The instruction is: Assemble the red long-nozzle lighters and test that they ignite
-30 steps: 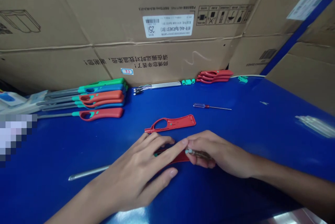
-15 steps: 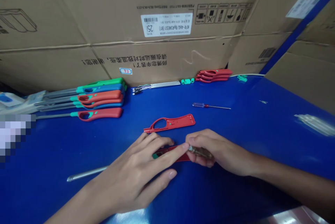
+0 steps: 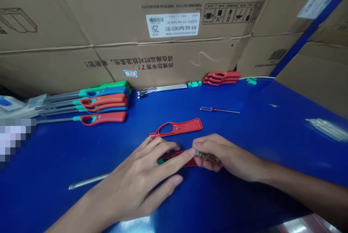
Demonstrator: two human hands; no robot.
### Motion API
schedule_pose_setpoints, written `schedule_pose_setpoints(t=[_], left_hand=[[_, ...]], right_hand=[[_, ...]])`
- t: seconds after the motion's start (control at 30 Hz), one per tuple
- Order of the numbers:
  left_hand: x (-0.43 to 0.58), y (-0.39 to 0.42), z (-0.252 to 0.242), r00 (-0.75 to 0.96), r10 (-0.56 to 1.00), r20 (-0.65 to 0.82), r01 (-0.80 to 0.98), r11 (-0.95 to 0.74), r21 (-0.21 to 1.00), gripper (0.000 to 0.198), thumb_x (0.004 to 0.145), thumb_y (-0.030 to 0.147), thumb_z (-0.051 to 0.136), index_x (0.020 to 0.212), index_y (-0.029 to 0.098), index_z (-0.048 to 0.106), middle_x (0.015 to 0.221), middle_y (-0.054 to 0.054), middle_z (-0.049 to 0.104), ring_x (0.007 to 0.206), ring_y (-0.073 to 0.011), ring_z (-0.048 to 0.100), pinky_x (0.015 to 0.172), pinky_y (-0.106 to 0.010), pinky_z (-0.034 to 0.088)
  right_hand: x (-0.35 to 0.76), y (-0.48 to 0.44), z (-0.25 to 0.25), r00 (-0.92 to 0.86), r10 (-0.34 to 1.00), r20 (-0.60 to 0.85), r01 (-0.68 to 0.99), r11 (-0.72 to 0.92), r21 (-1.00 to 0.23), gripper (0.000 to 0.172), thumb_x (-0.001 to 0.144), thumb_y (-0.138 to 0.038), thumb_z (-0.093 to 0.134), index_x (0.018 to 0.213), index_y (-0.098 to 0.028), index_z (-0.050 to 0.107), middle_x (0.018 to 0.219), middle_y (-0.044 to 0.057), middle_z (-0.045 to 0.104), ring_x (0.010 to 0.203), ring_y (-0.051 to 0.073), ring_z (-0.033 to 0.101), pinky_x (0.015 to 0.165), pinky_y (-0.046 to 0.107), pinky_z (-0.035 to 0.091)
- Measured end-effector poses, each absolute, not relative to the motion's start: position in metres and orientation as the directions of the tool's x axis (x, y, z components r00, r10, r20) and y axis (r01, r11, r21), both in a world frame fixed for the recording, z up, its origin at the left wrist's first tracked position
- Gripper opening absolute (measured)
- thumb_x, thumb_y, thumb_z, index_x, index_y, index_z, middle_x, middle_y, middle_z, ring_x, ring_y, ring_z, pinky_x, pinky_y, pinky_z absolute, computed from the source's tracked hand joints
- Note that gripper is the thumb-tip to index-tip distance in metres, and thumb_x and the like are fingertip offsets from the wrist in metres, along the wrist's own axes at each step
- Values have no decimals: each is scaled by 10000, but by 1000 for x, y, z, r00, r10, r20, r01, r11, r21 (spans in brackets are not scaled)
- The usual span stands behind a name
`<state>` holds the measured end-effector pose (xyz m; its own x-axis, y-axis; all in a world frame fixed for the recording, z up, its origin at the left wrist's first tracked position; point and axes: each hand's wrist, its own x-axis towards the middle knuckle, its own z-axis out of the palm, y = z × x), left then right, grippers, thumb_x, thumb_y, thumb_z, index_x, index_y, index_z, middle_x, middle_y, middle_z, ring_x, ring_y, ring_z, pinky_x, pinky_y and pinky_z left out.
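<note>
The red plastic lighter shell (image 3: 190,163) is lying on the blue bench (image 3: 272,146), pinned under the left hand (image 3: 136,178), whose fingers are spread across it while a teal piece (image 3: 161,161) is showing at its near end. The right hand (image 3: 221,157) is closing its fingers on a translucent brown part (image 3: 208,157), pushing it against the shell's other end. A second red shell (image 3: 176,128) is lying just beyond the left fingers, and a steel wand (image 3: 87,182) is poking out beside the left hand. Behind them, an upside-down carton (image 3: 116,19) is showing a white label reading "KFR-46G/BpR3AES1 (B1)" and "25".
</note>
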<state>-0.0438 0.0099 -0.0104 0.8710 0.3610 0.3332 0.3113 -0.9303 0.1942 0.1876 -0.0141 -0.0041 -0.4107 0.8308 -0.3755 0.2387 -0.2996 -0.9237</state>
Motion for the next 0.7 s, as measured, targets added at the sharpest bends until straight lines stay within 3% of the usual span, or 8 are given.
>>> schedule_pose_setpoints(t=[0.17, 0.23, 0.4, 0.47, 0.53, 0.6, 0.7], left_hand=[[-42, 9, -11, 864, 357, 355, 292, -930, 223, 481, 924, 190, 501, 1402, 204, 447, 1153, -124, 613, 1055, -237, 582, 924, -461, 509], [-40, 9, -13, 813, 381, 441, 278, -918, 282, 441, 914, 154, 524, 1353, 185, 497, 1120, -117, 637, 1026, -211, 603, 895, -410, 528], [-35, 11, -14, 525, 490, 695, 274, -871, 407, 224, 819, 68, 664, 972, 230, 675, 852, -2, 738, 766, -155, 679, 730, -340, 554], [-35, 12, -14, 451, 558, 697, 321, -830, 457, 115, 793, 120, 714, 811, 225, 670, 727, 29, 723, 677, -153, 672, 700, -354, 547], [-36, 13, -15, 369, 653, 661, 383, -755, 532, 149, 764, 200, 756, 700, 204, 622, 650, 37, 687, 629, -146, 655, 657, -334, 540], [-38, 14, -15, 323, 716, 618, 429, -693, 579, 173, 740, 247, 779, 703, 193, 619, 661, 32, 685, 628, -135, 651, 620, -295, 533], [-41, 17, -15, 366, 666, 650, 399, -743, 537, 84, 781, 185, 739, 850, 197, 692, 790, 12, 743, 707, -132, 684, 672, -282, 544]], right_hand=[[188, -15, -5, -440, 825, -354, 219, -284, -933, 330, 865, -361, 381, 633, -164, 509, 564, -21, 429, 517, 91, 380, 491, 228, 281], [189, -14, -6, -444, 824, -353, 202, -292, -935, 352, 889, -391, 393, 654, -161, 520, 561, -25, 434, 506, 86, 373, 483, 221, 281], [191, -10, -8, -438, 824, -359, 119, -343, -932, 456, 904, -529, 423, 693, -145, 548, 568, -21, 463, 480, 72, 381, 440, 204, 258], [191, -6, -6, -448, 815, -368, 97, -365, -926, 365, 874, -478, 488, 745, -144, 556, 599, -22, 486, 479, 64, 381, 430, 194, 252], [189, -1, -2, -448, 807, -384, 124, -369, -921, 226, 816, -378, 575, 830, -153, 558, 623, -35, 492, 486, 57, 379, 434, 185, 266], [186, 4, 2, -441, 808, -390, 170, -351, -921, 194, 766, -271, 618, 913, -173, 537, 618, -59, 479, 492, 56, 383, 442, 178, 289], [182, 9, 5, -442, 823, -356, 180, -307, -935, 235, 753, -186, 630, 929, -200, 475, 592, -93, 445, 479, 46, 371, 438, 162, 295]])
